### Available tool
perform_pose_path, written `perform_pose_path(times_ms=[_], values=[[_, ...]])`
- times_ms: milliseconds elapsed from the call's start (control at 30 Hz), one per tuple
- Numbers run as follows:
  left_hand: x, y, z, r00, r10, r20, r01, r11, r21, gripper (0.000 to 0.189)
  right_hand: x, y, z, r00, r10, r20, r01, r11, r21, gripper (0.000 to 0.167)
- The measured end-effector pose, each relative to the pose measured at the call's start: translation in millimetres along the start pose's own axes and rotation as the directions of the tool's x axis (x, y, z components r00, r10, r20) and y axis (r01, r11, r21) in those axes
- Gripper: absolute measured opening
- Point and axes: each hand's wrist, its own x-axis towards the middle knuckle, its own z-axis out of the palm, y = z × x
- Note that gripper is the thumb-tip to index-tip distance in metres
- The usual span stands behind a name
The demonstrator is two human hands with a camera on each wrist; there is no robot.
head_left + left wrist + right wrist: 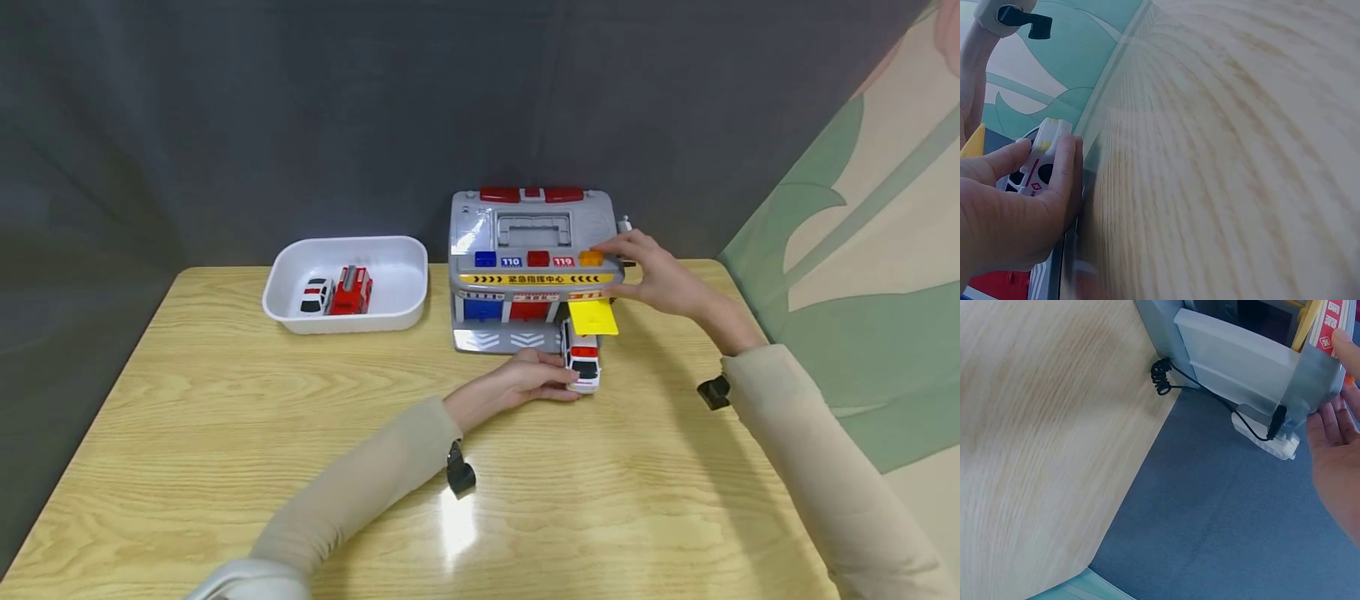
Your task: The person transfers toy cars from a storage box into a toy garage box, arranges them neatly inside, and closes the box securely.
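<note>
A white toy ambulance (584, 367) with a red light bar stands at the right-hand bay of a grey toy rescue station (476, 229). Its back part is under the raised yellow door (594, 318). My left hand (528, 377) holds the ambulance by its sides, thumb and fingers around its front part, as the left wrist view also shows. At the station's front right corner, my right hand (656, 275) grips the edge, fingertips on top by the orange button (591, 258) and thumb lower on the front. The blue door (482, 309) and red door (528, 310) are down.
Left of the station, a white plastic tub (405, 310) holds a white toy car (318, 295) and a red toy fire truck (351, 292). A white handset with a coiled black cord (1160, 376) hangs on the station's right side. A dark curtain (315, 125) stands behind.
</note>
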Motion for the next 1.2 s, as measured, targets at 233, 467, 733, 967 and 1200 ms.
perform_pose_path(times_ms=[233, 467, 733, 967, 1200], values=[[2.6, 0.0, 1.1, 0.999, -0.009, -0.033, 0.009, 1.000, -0.005, 0.021, -5.0, 3.8, 0.3, 0.999, 0.040, -0.006, -0.040, 0.999, -0.022, 0.058], [3.8, 4.0, 0.8, 0.999, -0.007, -0.043, 0.007, 1.000, -0.004, 0.020, -6.1, 7.3, 3.5, 0.998, 0.007, -0.057, -0.007, 1.000, -0.001, 0.055], [8.4, 7.7, 5.5, 0.997, -0.012, -0.075, 0.005, 0.996, -0.090, 0.009, -6.7, 9.1, 5.1, 0.996, -0.023, -0.084, 0.024, 1.000, 0.001, 0.055], [11.8, 9.7, 8.9, 0.994, 0.018, -0.105, -0.031, 0.992, -0.124, 0.022, -9.6, 8.3, 4.5, 0.995, -0.025, -0.093, 0.025, 1.000, -0.002, 0.055], [12.9, 10.4, 7.9, 0.991, 0.079, -0.104, -0.084, 0.996, -0.043, 0.039, -7.3, 9.8, 5.5, 0.996, -0.009, -0.084, 0.010, 1.000, 0.006, 0.056]])
